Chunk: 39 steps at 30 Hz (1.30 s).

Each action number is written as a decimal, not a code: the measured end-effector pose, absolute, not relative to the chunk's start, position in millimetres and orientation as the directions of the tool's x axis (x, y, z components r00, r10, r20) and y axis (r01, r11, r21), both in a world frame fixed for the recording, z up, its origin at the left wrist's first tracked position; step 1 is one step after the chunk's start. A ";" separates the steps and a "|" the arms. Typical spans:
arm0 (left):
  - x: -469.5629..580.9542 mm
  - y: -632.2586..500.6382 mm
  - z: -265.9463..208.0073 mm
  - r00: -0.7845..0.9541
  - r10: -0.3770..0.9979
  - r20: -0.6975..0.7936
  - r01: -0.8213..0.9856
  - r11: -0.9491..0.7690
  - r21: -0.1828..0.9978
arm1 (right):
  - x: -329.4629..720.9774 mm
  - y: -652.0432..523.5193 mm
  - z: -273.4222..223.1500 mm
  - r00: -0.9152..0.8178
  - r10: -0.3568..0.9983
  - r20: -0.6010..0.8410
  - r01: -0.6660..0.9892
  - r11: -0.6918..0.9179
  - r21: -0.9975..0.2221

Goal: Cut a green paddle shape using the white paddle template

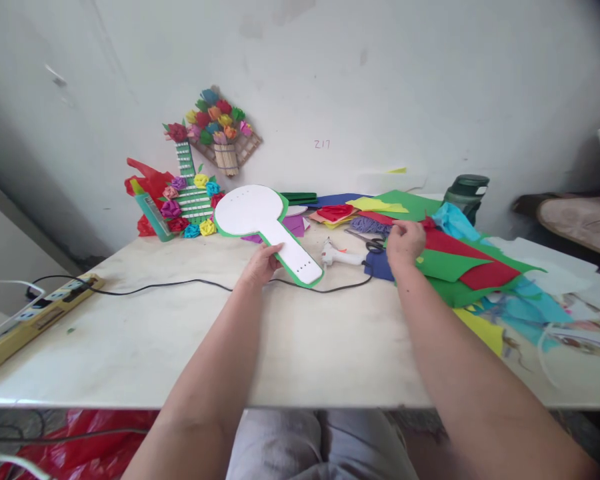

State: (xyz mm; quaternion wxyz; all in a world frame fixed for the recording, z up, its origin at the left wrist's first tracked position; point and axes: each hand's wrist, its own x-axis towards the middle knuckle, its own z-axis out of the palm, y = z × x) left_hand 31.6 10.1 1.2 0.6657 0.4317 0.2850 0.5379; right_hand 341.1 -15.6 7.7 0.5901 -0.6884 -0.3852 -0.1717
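My left hand [263, 265] is closed on the edge of a paddle-shaped white cutout [253, 212] with a green border. The cutout is tilted above the table, its round end up and left, with small dark dots near both ends. My right hand [405, 241] is over the pile of coloured sheets, its fingers pinched together; whatever they may hold is too small to make out. Just left of that hand lie scissors [375, 245] with dark handles and a bundle of purple strings [371, 225]. A white glue gun [344, 256] rests between my hands.
Coloured sheets [445, 265] spread over the right side, with a dark green bottle [467, 195] behind. A flower-decorated green panel [195, 200] and a glue bottle [153, 215] stand back left. A black cord [180, 283] runs to the power strip [45, 317].
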 end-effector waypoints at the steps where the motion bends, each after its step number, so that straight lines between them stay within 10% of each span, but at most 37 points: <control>1: 31.5 9.9 1.1 0.263 0.961 0.089 -0.467 0.046 0.883 | 332.5 -14.2 8.5 0.595 0.377 0.710 0.752 0.050 -0.657; 11: 31.4 9.3 -0.6 0.336 0.930 0.148 -0.379 -0.010 0.925 | 231.8 -29.3 14.5 0.031 0.952 0.305 0.465 0.257 -0.847; 20: 37.3 7.2 2.7 0.397 0.899 0.187 -0.268 -0.081 0.960 | 209.3 -35.1 9.3 -0.058 0.998 -0.010 -0.015 -0.011 -1.000; 31: 28.0 18.3 8.1 0.068 0.997 0.034 -0.473 0.002 0.881 | 208.0 -35.6 7.6 -0.159 0.982 -0.102 -0.310 -0.147 -0.939; 39: 48.8 4.9 2.1 0.412 0.902 0.131 -0.561 0.138 0.816 | 193.2 -40.9 6.0 -0.325 0.942 -0.080 -0.485 -0.239 -0.841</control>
